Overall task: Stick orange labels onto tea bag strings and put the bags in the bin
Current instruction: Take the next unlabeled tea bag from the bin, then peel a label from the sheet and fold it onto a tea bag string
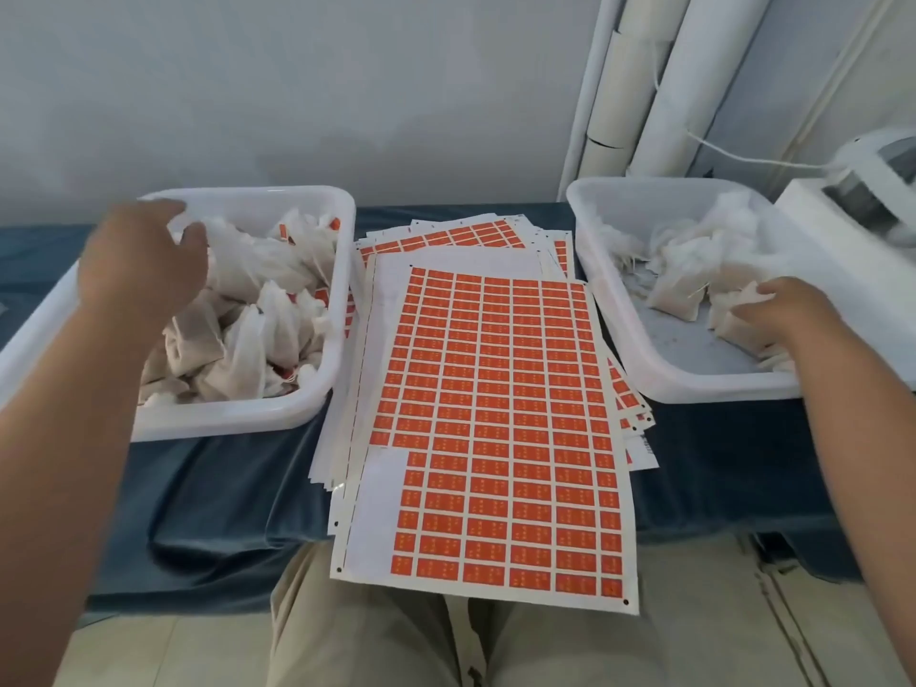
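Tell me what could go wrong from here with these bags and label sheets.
The top sheet overhangs the table onto the lap; a leg shift might slide it off. The left bin is heaped near its rim, so another bag could tumble out. The right hand rests on clumped bags in the right bin and may lift several.

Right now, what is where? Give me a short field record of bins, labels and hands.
left bin: heaped bags, some orange labels showing
right bin: fewer bags, no labels visible
label sheet: tops the stack between bins, some labels gone
left hand: over left bin, fingers relaxed, empty
right hand: in right bin, grips a tea bag
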`<action>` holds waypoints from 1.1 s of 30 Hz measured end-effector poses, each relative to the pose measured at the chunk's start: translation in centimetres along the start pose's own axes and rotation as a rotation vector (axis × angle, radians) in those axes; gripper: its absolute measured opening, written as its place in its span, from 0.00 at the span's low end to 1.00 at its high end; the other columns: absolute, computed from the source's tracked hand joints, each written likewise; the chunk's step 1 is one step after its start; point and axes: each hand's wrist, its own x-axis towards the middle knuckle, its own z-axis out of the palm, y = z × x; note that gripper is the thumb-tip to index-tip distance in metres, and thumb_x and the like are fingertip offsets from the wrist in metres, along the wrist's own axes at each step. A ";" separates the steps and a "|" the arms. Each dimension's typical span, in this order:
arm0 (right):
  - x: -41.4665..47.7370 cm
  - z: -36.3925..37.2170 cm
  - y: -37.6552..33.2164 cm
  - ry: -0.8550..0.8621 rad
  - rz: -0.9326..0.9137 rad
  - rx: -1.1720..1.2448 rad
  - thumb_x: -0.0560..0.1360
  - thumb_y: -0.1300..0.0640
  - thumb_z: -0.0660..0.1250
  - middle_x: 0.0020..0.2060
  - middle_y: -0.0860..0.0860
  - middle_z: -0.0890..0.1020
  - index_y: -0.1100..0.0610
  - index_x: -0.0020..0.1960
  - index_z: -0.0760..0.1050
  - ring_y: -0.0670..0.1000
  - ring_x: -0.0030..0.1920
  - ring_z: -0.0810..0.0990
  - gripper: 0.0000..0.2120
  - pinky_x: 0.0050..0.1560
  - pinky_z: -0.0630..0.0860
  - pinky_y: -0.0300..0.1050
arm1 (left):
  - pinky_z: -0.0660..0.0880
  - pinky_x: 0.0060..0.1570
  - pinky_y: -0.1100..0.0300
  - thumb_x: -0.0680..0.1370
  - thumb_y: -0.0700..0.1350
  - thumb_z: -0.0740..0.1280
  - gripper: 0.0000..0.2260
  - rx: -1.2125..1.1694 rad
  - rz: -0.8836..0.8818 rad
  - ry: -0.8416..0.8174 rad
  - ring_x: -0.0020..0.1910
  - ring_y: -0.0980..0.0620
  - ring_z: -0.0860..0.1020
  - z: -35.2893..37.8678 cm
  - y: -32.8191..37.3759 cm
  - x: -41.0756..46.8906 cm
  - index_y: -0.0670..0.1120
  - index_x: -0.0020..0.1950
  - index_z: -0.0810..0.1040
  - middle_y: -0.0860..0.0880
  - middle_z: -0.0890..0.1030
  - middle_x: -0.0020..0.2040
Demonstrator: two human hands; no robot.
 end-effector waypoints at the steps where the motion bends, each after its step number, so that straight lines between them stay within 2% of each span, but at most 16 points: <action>1: 0.4 0.1 0.1 0.024 -0.007 -0.036 0.80 0.57 0.71 0.74 0.63 0.73 0.62 0.75 0.73 0.66 0.73 0.72 0.25 0.71 0.67 0.56 | 0.72 0.70 0.39 0.84 0.54 0.63 0.19 -0.056 0.038 0.054 0.70 0.36 0.76 -0.4 0.2 -0.7 0.50 0.73 0.78 0.42 0.77 0.73; 3: 0.7 0.5 0.2 0.080 -0.002 -0.145 0.79 0.60 0.71 0.66 0.66 0.79 0.65 0.66 0.79 0.67 0.66 0.76 0.18 0.66 0.72 0.56 | 0.75 0.66 0.44 0.81 0.58 0.64 0.17 -0.183 0.127 0.165 0.66 0.44 0.79 -1.2 1.0 -2.5 0.52 0.65 0.82 0.48 0.79 0.69; 7: 0.7 0.9 0.8 0.089 -0.022 -0.218 0.79 0.52 0.69 0.58 0.63 0.83 0.60 0.60 0.84 0.66 0.59 0.80 0.15 0.62 0.76 0.57 | 0.79 0.60 0.51 0.83 0.56 0.65 0.09 -0.361 0.294 0.329 0.60 0.52 0.81 -3.1 3.8 -7.4 0.58 0.55 0.84 0.55 0.83 0.61; 8: 1.1 0.9 1.1 0.100 -0.055 -0.189 0.79 0.50 0.70 0.56 0.62 0.83 0.59 0.58 0.84 0.66 0.58 0.80 0.15 0.62 0.76 0.59 | 0.80 0.57 0.54 0.84 0.55 0.66 0.05 -0.414 0.330 0.340 0.57 0.54 0.82 -3.5 4.6 -8.9 0.63 0.51 0.82 0.59 0.82 0.56; 10: 1.8 0.9 1.5 0.160 -0.122 -0.063 0.77 0.45 0.70 0.54 0.62 0.84 0.58 0.55 0.83 0.67 0.56 0.81 0.17 0.62 0.77 0.63 | 0.79 0.50 0.64 0.84 0.52 0.67 0.09 -0.502 0.368 0.343 0.50 0.61 0.81 -4.3 6.1 -12.0 0.67 0.48 0.76 0.65 0.80 0.49; 13: 3.0 0.4 3.2 0.219 -0.178 0.149 0.69 0.33 0.68 0.40 0.55 0.82 0.48 0.46 0.79 0.67 0.49 0.83 0.19 0.56 0.80 0.66 | 0.76 0.44 0.71 0.84 0.50 0.68 0.05 -0.599 0.385 0.284 0.43 0.63 0.81 -4.0 7.1 -15.7 0.60 0.51 0.80 0.63 0.81 0.46; 15: 1.8 -0.7 3.1 0.285 -0.228 0.282 0.65 0.22 0.68 0.37 0.43 0.80 0.34 0.46 0.75 0.61 0.48 0.84 0.19 0.51 0.82 0.55 | 0.78 0.43 0.71 0.84 0.50 0.68 0.03 -0.653 0.388 0.176 0.42 0.59 0.83 -3.4 7.8 -17.7 0.54 0.54 0.81 0.62 0.82 0.46; 17: -2.3 -2.1 1.5 0.333 -0.317 0.344 0.63 0.17 0.66 0.39 0.36 0.81 0.30 0.49 0.73 0.53 0.45 0.84 0.23 0.42 0.83 0.52 | 0.80 0.43 0.70 0.84 0.50 0.69 0.02 -0.722 0.395 0.029 0.44 0.58 0.85 -2.7 8.7 -19.5 0.54 0.54 0.81 0.62 0.84 0.44; 20: -11.9 -3.2 -3.1 0.276 -0.513 0.323 0.67 0.21 0.69 0.41 0.35 0.81 0.33 0.50 0.75 0.48 0.41 0.83 0.20 0.36 0.84 0.57 | 0.83 0.43 0.65 0.84 0.51 0.68 0.03 -0.825 0.396 -0.212 0.46 0.56 0.86 -1.5 10.4 -21.7 0.57 0.54 0.82 0.61 0.86 0.47; 23: -19.8 -2.5 -7.8 0.126 -0.709 0.272 0.72 0.27 0.69 0.46 0.33 0.82 0.32 0.50 0.75 0.42 0.40 0.82 0.12 0.33 0.79 0.46 | 0.83 0.45 0.67 0.80 0.60 0.67 0.06 -0.809 0.372 -0.411 0.50 0.60 0.85 0.6 11.9 -23.1 0.66 0.57 0.78 0.65 0.84 0.51; 25: -23.1 -1.5 -9.4 -0.067 -0.822 0.217 0.74 0.35 0.70 0.48 0.30 0.81 0.32 0.49 0.75 0.37 0.43 0.81 0.06 0.30 0.74 0.33 | 0.82 0.50 0.68 0.75 0.70 0.67 0.17 -0.726 0.351 -0.527 0.58 0.66 0.81 2.3 12.6 -23.8 0.70 0.63 0.74 0.71 0.81 0.58; 26: -24.5 -0.9 -10.1 -0.176 -0.867 0.190 0.74 0.38 0.69 0.48 0.29 0.80 0.33 0.48 0.75 0.35 0.44 0.81 0.04 0.28 0.75 0.32 | 0.81 0.55 0.68 0.73 0.74 0.68 0.25 -0.699 0.364 -0.590 0.62 0.68 0.78 3.0 12.9 -24.0 0.71 0.68 0.71 0.73 0.78 0.63; 27: -25.6 -0.1 -10.7 -0.281 -0.902 0.179 0.73 0.40 0.69 0.47 0.30 0.80 0.34 0.47 0.75 0.35 0.44 0.81 0.04 0.32 0.76 0.30 | 0.79 0.60 0.66 0.72 0.74 0.69 0.31 -0.710 0.389 -0.657 0.65 0.69 0.76 3.5 13.2 -24.3 0.69 0.72 0.69 0.73 0.76 0.66; 29: -27.0 1.9 -11.4 -0.443 -0.945 0.185 0.74 0.40 0.70 0.46 0.32 0.81 0.36 0.46 0.76 0.37 0.45 0.82 0.03 0.37 0.76 0.31 | 0.80 0.62 0.60 0.75 0.66 0.74 0.29 -0.840 0.441 -0.808 0.65 0.61 0.79 4.5 13.4 -24.5 0.59 0.73 0.73 0.64 0.80 0.67; 31: -27.8 3.8 -11.6 -0.509 -0.919 0.223 0.76 0.41 0.72 0.44 0.34 0.82 0.38 0.46 0.77 0.39 0.45 0.82 0.05 0.39 0.76 0.33 | 0.82 0.57 0.53 0.78 0.55 0.75 0.17 -0.956 0.446 -0.962 0.58 0.50 0.84 5.1 13.0 -24.4 0.52 0.65 0.80 0.54 0.85 0.57; 33: -28.1 5.2 -11.2 -0.532 -0.867 0.275 0.75 0.40 0.74 0.43 0.34 0.82 0.38 0.47 0.77 0.39 0.44 0.83 0.06 0.38 0.76 0.32 | 0.82 0.54 0.54 0.80 0.49 0.75 0.10 -0.986 0.449 -1.061 0.53 0.48 0.85 5.7 12.1 -24.6 0.52 0.60 0.82 0.53 0.86 0.51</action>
